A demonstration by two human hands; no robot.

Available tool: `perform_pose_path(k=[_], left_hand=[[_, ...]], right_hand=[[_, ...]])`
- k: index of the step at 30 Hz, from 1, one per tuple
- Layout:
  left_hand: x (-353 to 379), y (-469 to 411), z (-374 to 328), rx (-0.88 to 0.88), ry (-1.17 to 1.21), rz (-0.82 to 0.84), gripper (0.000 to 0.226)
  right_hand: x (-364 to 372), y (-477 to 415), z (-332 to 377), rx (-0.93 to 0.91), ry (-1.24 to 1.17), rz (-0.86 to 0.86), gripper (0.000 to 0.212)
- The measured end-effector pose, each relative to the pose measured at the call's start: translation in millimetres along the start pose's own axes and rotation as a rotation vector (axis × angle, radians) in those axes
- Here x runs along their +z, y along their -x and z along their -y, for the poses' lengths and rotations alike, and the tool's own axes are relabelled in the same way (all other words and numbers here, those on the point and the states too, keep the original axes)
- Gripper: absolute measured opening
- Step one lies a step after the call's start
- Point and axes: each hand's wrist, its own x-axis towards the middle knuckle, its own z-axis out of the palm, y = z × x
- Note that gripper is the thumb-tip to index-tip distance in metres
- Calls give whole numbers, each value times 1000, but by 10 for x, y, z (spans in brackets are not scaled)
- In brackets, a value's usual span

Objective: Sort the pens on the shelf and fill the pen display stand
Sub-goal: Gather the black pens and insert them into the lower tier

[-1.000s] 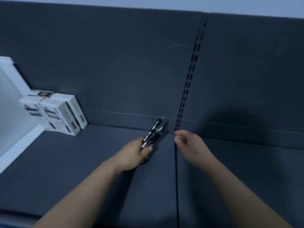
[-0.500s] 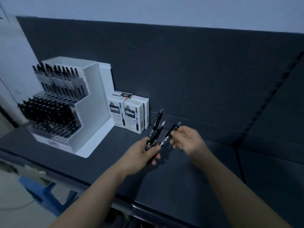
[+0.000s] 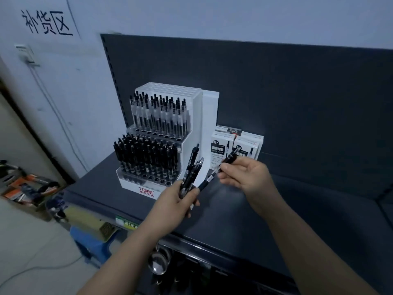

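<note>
Pen display stand (image 3: 127,184) front says TOME in red, the white pen boxes (image 3: 221,155) show 0.5, and the wall (image 3: 89,60) has 补货区 handwritten on it.

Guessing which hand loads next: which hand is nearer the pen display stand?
Left. The left hand, gripping a bundle of pens, sits just before the front right corner of the stand; the right hand, pinching one pen, is farther right, before the white boxes.

Bare shelf (image 3: 287,209) right of the hands; display stand (image 3: 191,128) and boxes (image 3: 236,145) block the left rear
</note>
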Motion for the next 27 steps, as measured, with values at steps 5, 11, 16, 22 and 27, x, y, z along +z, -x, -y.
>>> perform_pose_path(k=[5,11,16,22,27], left_hand=[[-456,132,262,25,-129,-290,10],[-978,145,519,-73,-89,-498,19],[-1345,10,648,-118,-37,-521,25],[-1656,-124,773,-116,16,-420,21],[-1722,-187,830,-88,19,-326,19]], right_hand=[[457,-178,10,-103,82,-52,8],[1110,-301,-189,-209,248,2,14],[1564,-409,-316,-291,470,29,6],[1838,-548,-303,-415,760,-8,22],[1941,-640,-286,-378,1014,-32,35]])
